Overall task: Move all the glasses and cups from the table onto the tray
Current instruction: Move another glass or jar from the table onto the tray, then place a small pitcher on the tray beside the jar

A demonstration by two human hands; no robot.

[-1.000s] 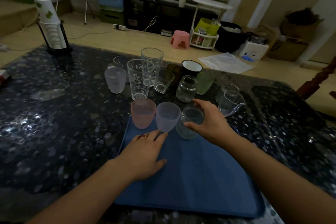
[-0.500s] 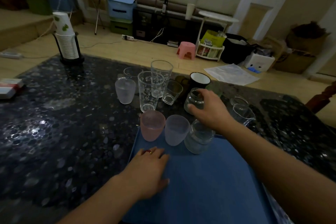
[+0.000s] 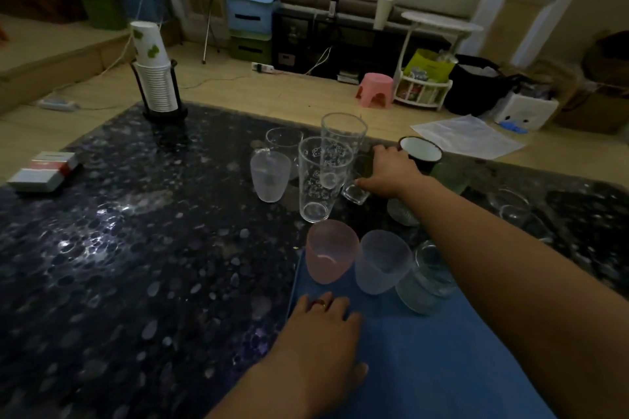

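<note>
We read no brand, only cartoon prints on the tall clear glass [image 3: 322,180]. Our right hand [image 3: 391,171] grasps a small clear tumbler [image 3: 355,192] at twelve o'clock of the blue tray [image 3: 425,350]; our left hand [image 3: 320,340] lies flat on it, fingers released, beside the frosted pink cup [image 3: 331,255].

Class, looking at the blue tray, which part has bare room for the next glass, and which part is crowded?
The blue tray is bare between the left hand and right forearm. Its far edge is crowded: pink frosted cup, lilac frosted cup and clear glass jar stand in a row.

Three cups [image 3: 381,260] on tray's [image 3: 442,367] far edge; others seemingly behind on table [image 3: 136,248].
</note>
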